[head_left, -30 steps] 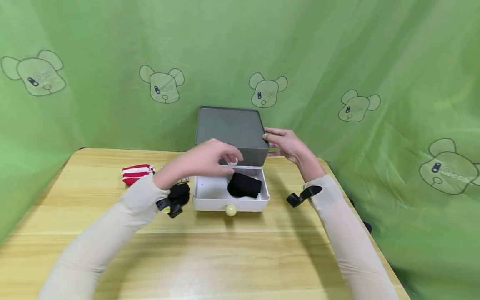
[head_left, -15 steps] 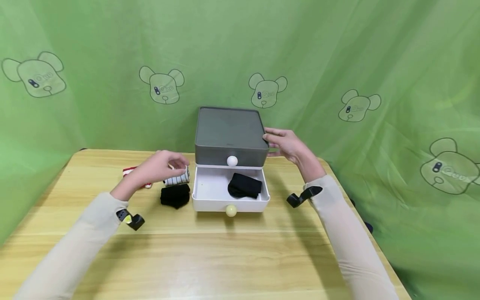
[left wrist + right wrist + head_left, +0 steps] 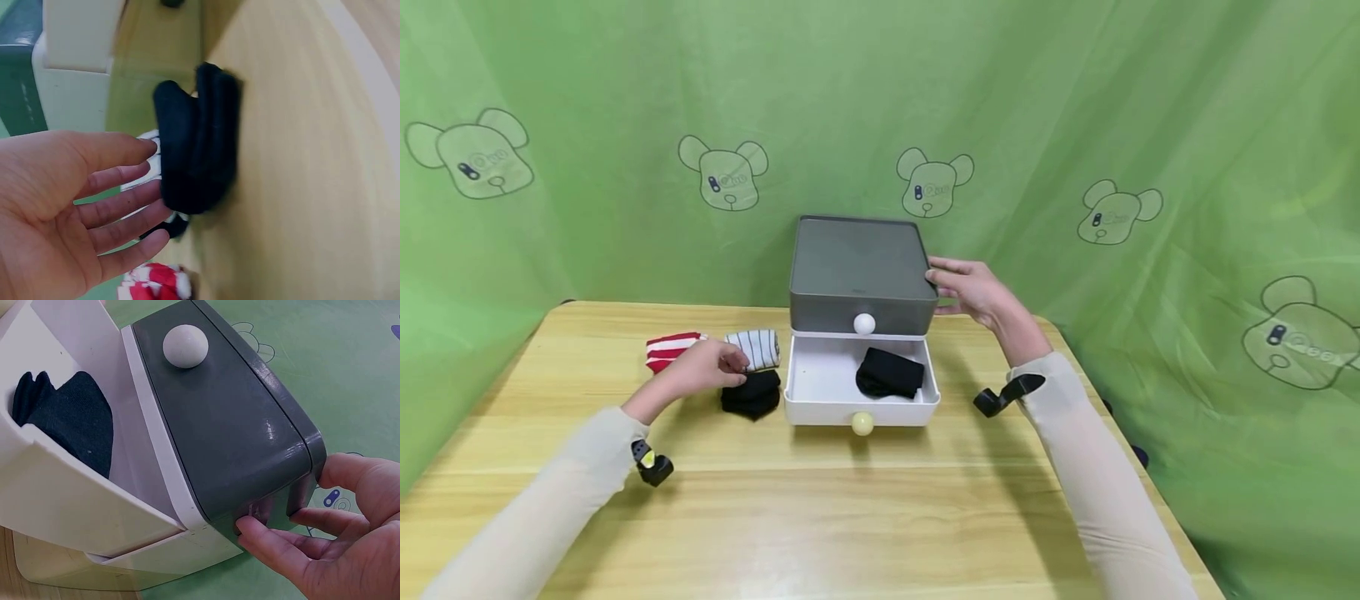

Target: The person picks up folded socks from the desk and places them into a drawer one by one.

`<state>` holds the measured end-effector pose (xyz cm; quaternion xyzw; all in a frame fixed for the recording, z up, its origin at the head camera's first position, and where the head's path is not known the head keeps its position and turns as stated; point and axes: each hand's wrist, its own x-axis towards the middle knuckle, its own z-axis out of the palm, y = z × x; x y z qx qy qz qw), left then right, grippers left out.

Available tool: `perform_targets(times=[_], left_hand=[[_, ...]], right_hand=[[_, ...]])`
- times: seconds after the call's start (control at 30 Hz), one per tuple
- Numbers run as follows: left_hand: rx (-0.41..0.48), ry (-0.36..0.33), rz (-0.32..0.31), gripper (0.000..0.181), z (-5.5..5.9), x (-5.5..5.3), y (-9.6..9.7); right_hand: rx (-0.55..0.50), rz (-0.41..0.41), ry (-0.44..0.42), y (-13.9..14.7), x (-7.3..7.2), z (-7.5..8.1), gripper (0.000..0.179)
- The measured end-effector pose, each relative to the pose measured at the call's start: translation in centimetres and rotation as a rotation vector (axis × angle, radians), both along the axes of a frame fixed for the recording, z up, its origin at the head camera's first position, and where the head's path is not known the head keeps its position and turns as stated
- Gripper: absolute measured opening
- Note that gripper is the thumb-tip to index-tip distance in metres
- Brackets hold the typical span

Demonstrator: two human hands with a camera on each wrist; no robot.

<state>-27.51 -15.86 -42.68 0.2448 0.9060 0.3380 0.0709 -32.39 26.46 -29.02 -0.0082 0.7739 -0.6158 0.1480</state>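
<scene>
My left hand (image 3: pixel 706 367) hovers at the edge of a folded pair of black socks (image 3: pixel 751 394) on the table. In the left wrist view its fingers (image 3: pixel 128 203) are spread and fairly straight, fingertips right at the black fabric (image 3: pixel 194 144). Behind lie white striped socks (image 3: pixel 754 347) and red-and-white striped socks (image 3: pixel 672 348), partly hidden by the hand. My right hand (image 3: pixel 967 287) rests against the right side of a grey-topped drawer box (image 3: pixel 861 258), thumb at the top edge and fingers along the side. Another black sock pair (image 3: pixel 891 372) lies in the pulled-out white drawer (image 3: pixel 820 411).
The upper grey drawer, with a white knob (image 3: pixel 864 323), is closed. A yellow knob (image 3: pixel 862 422) sticks out from the front of the white drawer. A green curtain (image 3: pixel 850 100) hangs close behind the wooden table (image 3: pixel 850 517).
My left hand has moved from over the white drawer leftward and down to the black socks on the table, first passing over the white striped socks. The right hand stays at the box.
</scene>
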Motion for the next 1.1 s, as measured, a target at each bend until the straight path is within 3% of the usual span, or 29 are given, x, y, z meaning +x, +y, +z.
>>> perform_targets(times=[0.27,0.67,0.9,1.1], left_hand=[[-0.042,-0.002,0.009,0.027,-1.0,0.2,0.0],[-0.103,-0.068,0.028,0.039,-1.0,0.7,0.6],[-0.058,-0.063,0.028,0.035,-1.5,0.6,0.4],[-0.003,-0.037,-0.015,0.035,-2.3,0.7,0.0]], right_hand=[[0.003,0.002,0.003,0.1,0.0,-0.1,0.058],[-0.009,-0.009,-0.004,0.1,0.0,-0.1,0.059],[-0.01,-0.003,-0.001,0.0,0.0,-0.1,0.059],[-0.005,0.001,0.001,0.1,0.1,0.0,0.059]])
